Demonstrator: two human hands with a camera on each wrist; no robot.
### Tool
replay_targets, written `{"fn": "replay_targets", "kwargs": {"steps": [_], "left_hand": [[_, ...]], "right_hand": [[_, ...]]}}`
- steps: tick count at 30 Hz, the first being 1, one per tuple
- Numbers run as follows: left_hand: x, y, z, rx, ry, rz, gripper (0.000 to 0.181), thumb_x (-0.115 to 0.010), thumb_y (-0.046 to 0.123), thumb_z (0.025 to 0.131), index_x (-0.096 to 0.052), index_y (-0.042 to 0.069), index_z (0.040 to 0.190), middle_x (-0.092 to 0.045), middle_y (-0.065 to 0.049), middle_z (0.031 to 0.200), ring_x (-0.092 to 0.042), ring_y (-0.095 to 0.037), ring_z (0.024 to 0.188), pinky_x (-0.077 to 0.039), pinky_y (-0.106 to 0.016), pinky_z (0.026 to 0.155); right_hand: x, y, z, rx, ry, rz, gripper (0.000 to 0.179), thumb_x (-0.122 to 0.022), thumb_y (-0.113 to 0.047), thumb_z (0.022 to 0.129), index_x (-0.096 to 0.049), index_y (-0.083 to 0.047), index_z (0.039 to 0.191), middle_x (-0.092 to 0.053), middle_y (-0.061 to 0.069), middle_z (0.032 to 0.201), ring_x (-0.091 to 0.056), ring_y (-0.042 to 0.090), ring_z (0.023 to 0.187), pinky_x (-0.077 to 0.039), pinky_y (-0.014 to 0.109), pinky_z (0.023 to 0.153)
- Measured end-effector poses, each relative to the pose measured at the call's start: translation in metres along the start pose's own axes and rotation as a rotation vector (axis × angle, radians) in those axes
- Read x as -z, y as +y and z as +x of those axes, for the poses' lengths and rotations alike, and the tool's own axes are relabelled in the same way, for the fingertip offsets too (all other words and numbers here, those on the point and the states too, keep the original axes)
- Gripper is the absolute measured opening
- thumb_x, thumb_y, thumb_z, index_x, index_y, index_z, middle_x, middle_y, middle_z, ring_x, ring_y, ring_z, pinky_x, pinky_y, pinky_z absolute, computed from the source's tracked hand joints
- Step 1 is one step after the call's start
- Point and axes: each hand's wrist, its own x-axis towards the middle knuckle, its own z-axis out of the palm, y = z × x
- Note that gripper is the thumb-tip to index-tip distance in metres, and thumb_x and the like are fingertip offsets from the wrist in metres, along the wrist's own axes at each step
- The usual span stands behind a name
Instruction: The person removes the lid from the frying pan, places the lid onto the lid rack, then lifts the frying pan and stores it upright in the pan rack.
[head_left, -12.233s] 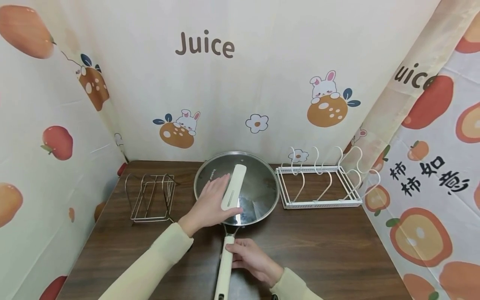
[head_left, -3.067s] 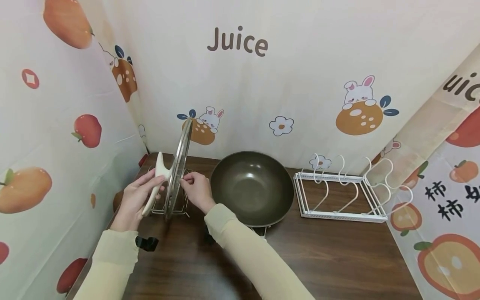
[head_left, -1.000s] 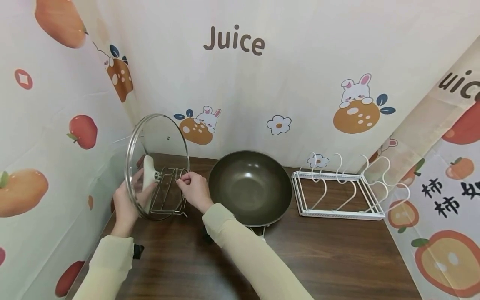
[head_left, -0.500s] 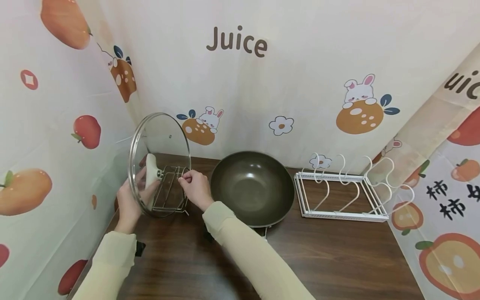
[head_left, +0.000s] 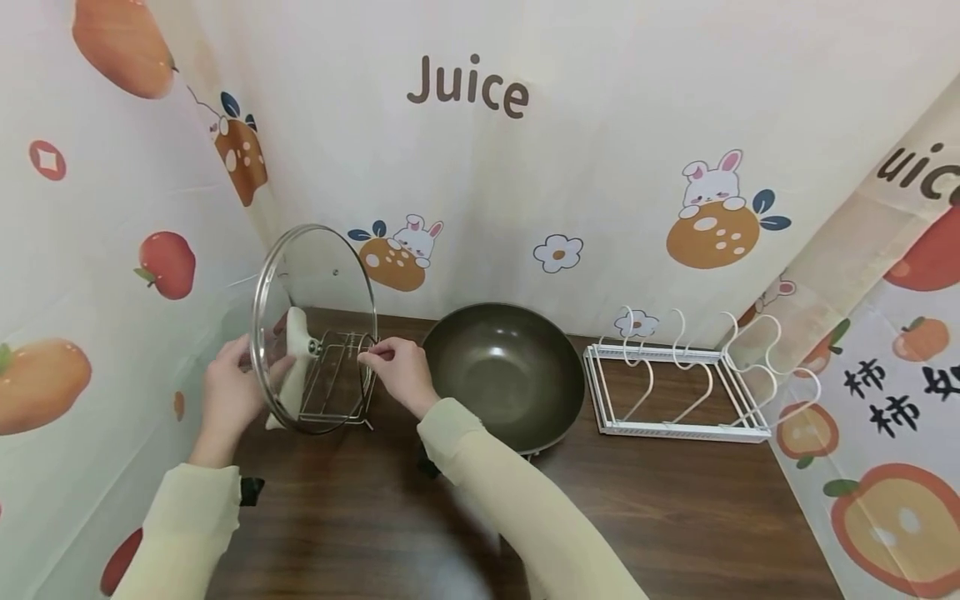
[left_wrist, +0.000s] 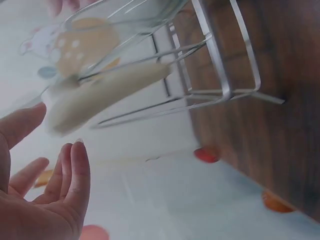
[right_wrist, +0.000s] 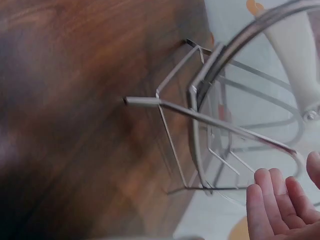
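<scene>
Well left of the wok (head_left: 501, 375), the left grip (head_left: 231, 392) is relaxed, fingers spread, nothing held; contact with the lid handle (head_left: 297, 362) can't be confirmed. Glass lid (head_left: 330, 308) is stood on edge left of the wok, apparently seated in the wire rack (right_wrist: 225, 125). Right grip (head_left: 405, 371) is nearly closed at the rack's loop, by the wok's left rim; whether wire is pinched can't be told. Wok is uncovered. White pan rack (head_left: 675, 431), right of the wok, is untouched. Judged: uncovering done, lid racking nearly done, hands to be cleared.
</scene>
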Motion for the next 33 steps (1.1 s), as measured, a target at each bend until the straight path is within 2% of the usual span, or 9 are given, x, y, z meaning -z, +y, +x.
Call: {"fn": "replay_targets", "kwargs": {"steps": [4,10,12,15,19,22,28,31,33], "left_hand": [[0.014,0.01,0.004,0.038,-0.01,-0.051,0.061,-0.077,0.023,0.092,-0.057,0.007,0.147,-0.058,-0.023,0.139,-0.044,0.022,0.084,-0.042,0.002,0.066],[0.027,0.018,0.008,0.058,-0.005,-0.062,0.064,-0.071,0.024,0.096,-0.048,0.013,0.155,-0.059,-0.022,0.144,-0.047,0.022,0.085,-0.042,0.002,0.069],[0.031,0.02,0.01,0.064,0.015,-0.067,0.061,-0.069,0.024,0.098,-0.048,0.015,0.155,-0.063,-0.015,0.142,-0.049,0.021,0.087,-0.042,0.003,0.073],[0.039,0.026,0.013,0.085,0.043,-0.112,0.058,-0.068,0.024,0.098,-0.051,0.019,0.153,-0.068,0.008,0.129,-0.052,0.02,0.089,-0.042,0.003,0.076],[0.05,0.041,0.016,0.124,0.083,-0.22,0.056,-0.072,0.022,0.096,-0.056,0.022,0.149,-0.062,0.03,0.109,-0.057,0.016,0.09,-0.044,0.003,0.076],[0.056,0.055,0.016,0.144,0.123,-0.274,0.053,-0.074,0.019,0.095,-0.06,0.024,0.146,-0.063,0.029,0.107,-0.059,0.012,0.093,-0.045,0.003,0.077],[0.065,0.081,0.011,0.148,0.167,-0.294,0.05,-0.073,0.02,0.095,-0.062,0.031,0.143,-0.066,0.018,0.121,-0.059,0.006,0.102,-0.046,-0.001,0.082],[0.067,0.094,0.007,0.092,0.204,-0.31,0.048,-0.074,0.018,0.094,-0.065,0.029,0.14,-0.067,0.017,0.12,-0.061,0.005,0.101,-0.047,-0.002,0.083],[0.067,0.102,0.004,0.026,0.231,-0.322,0.048,-0.075,0.014,0.093,-0.067,0.025,0.138,-0.068,0.018,0.118,-0.063,0.004,0.099,-0.047,-0.003,0.084]], "right_hand": [[0.015,-0.004,-0.001,0.027,-0.001,-0.005,0.022,-0.076,-0.03,0.094,-0.078,-0.01,0.1,-0.078,0.004,0.093,-0.063,0.005,0.076,-0.049,0.017,0.066],[0.04,-0.004,-0.004,0.072,0.017,-0.038,0.022,-0.076,-0.03,0.094,-0.078,-0.01,0.103,-0.079,0.004,0.096,-0.069,0.01,0.083,-0.053,0.018,0.07],[0.049,-0.004,-0.005,0.073,0.019,-0.04,0.023,-0.076,-0.031,0.094,-0.078,-0.01,0.104,-0.079,0.004,0.098,-0.071,0.012,0.086,-0.055,0.019,0.073],[0.063,-0.003,-0.006,0.063,0.025,-0.037,0.024,-0.075,-0.032,0.095,-0.078,-0.01,0.105,-0.079,0.004,0.101,-0.072,0.014,0.091,-0.056,0.022,0.077],[0.083,0.002,-0.007,0.052,0.046,-0.029,0.023,-0.075,-0.031,0.096,-0.078,-0.011,0.105,-0.078,0.006,0.102,-0.073,0.018,0.094,-0.058,0.027,0.081],[0.096,0.008,-0.007,0.05,0.067,-0.022,0.023,-0.075,-0.03,0.095,-0.078,-0.01,0.105,-0.079,0.007,0.102,-0.073,0.019,0.095,-0.058,0.028,0.081],[0.125,0.017,-0.011,0.055,0.111,-0.032,0.024,-0.076,-0.03,0.095,-0.078,-0.009,0.106,-0.079,0.008,0.103,-0.073,0.021,0.095,-0.058,0.03,0.082],[0.139,0.022,-0.014,0.049,0.126,-0.047,0.024,-0.076,-0.03,0.095,-0.078,-0.009,0.107,-0.078,0.007,0.105,-0.072,0.021,0.097,-0.059,0.033,0.085],[0.149,0.026,-0.017,0.043,0.138,-0.052,0.024,-0.076,-0.031,0.095,-0.078,-0.01,0.107,-0.078,0.007,0.104,-0.073,0.021,0.097,-0.059,0.035,0.087]]}}
